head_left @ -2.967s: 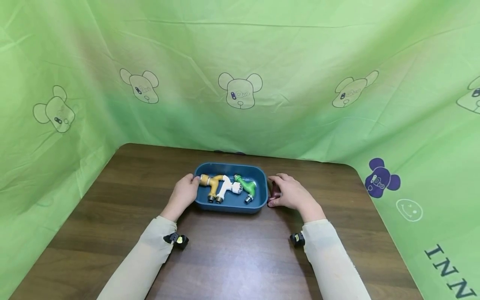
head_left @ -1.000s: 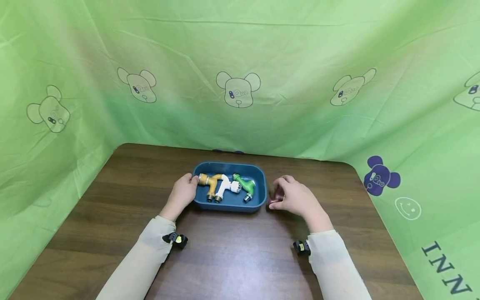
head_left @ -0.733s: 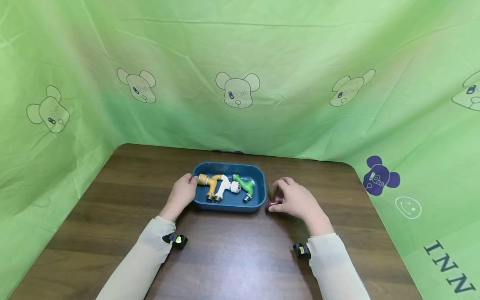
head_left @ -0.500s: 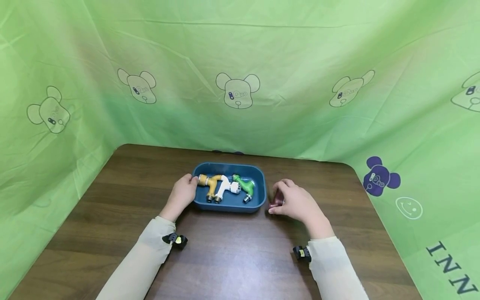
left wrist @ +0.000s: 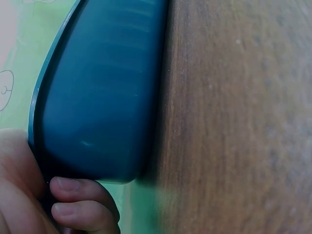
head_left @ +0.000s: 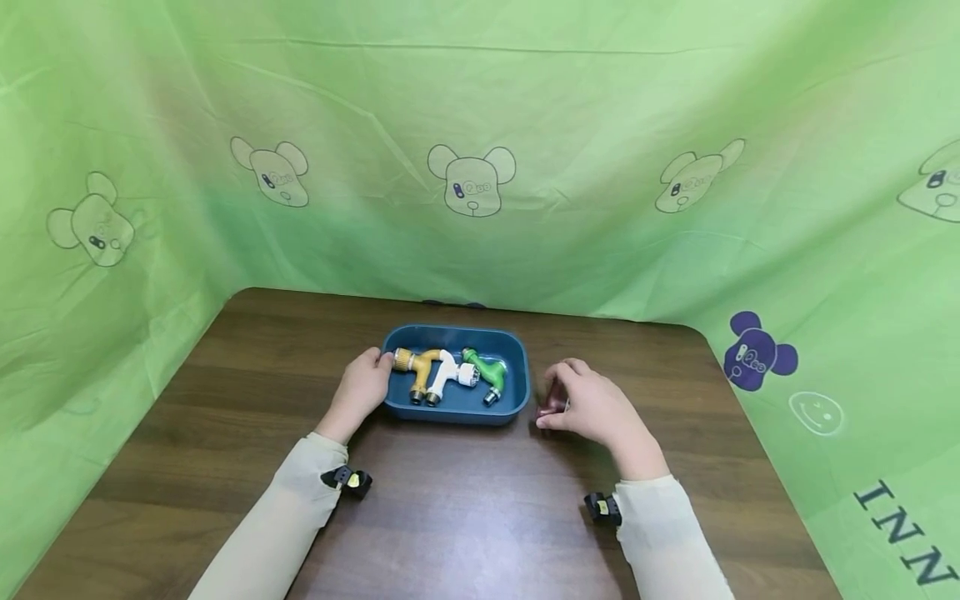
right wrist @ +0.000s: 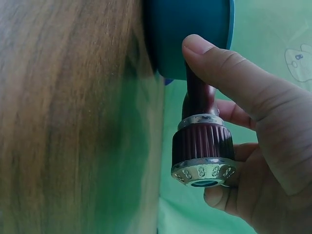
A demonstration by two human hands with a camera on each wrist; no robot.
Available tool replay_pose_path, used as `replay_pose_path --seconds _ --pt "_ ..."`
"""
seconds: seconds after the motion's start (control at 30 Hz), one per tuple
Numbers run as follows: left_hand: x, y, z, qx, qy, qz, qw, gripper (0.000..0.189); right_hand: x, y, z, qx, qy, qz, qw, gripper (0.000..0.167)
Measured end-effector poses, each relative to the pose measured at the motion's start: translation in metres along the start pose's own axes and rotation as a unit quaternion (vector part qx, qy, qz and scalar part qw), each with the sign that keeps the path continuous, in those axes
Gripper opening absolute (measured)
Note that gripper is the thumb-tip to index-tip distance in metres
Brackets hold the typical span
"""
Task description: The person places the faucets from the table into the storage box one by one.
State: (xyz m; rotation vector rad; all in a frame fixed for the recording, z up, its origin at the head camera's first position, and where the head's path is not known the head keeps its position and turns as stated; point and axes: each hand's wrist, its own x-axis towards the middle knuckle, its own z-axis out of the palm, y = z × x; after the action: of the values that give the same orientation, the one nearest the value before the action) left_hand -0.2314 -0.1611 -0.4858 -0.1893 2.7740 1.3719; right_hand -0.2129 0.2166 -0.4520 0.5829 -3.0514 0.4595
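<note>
In the head view a blue plastic basin (head_left: 453,415) stands on the wooden table. Inside lie a yellow faucet (head_left: 423,371), a white faucet (head_left: 447,375) and a green faucet (head_left: 491,373), side by side. My left hand (head_left: 360,387) grips the basin's left end, thumb over the rim and fingers curled below it, as the left wrist view shows. Just off the basin's right end, my right hand (head_left: 596,408) holds a maroon faucet (right wrist: 204,144) between thumb and fingers. Its ribbed knob with a silver end faces the right wrist camera; its far end is hidden behind the thumb.
The brown wooden table (head_left: 450,517) extends around the basin on all sides. A green cloth (head_left: 375,233) printed with bear heads hangs behind and along both sides. Black wrist cameras sit on both sleeves.
My right hand has drawn slightly back toward me and away from the basin's right end, with the maroon faucet in it. The left hand keeps its grip on the basin; the other faucets lie as before.
</note>
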Motion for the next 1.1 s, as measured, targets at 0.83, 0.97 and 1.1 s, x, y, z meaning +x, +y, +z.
replay_pose_path --seconds 0.83,0.97,1.1 --pt "0.000 -0.001 -0.002 -0.003 0.000 -0.001 1.0000 0.033 -0.004 -0.011 -0.015 0.002 0.002 -0.004 1.0000 0.073" --pt "0.000 -0.001 -0.002 -0.006 -0.002 -0.005 1.0000 0.033 -0.005 -0.013 -0.017 0.000 0.003 -0.006 1.0000 0.076" --pt "0.001 -0.001 -0.002 -0.001 -0.002 -0.004 1.0000 0.033 -0.006 -0.016 -0.018 -0.007 0.004 -0.008 0.9999 0.078"
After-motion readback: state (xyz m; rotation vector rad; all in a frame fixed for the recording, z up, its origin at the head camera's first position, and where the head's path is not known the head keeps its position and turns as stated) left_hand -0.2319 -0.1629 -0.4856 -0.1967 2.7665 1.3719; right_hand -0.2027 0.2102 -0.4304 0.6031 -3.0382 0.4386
